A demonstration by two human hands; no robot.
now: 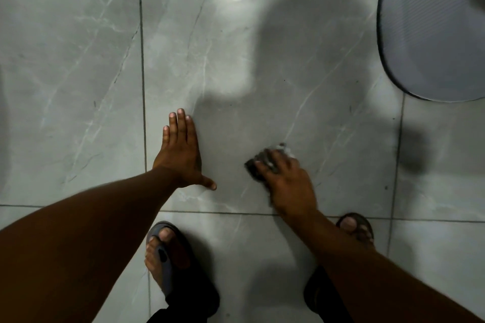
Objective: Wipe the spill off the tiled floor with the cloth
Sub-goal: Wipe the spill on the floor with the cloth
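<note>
My right hand fingers clamp the cloth to the floor; my left hand, fingers together, braces flat, so I should press evenly and overlap strokes.

The cloth is lying bunched on the tiled floor, dark grey with a paler patch at its far edge (motion blur is hiding its weave). It is sitting under the fingers of the right hand, which is pressing down on it. The floor is showing large pale grey marbled tiles with thin dark grout lines, glossy and reflecting light; no distinct spill is showing on it.
</note>
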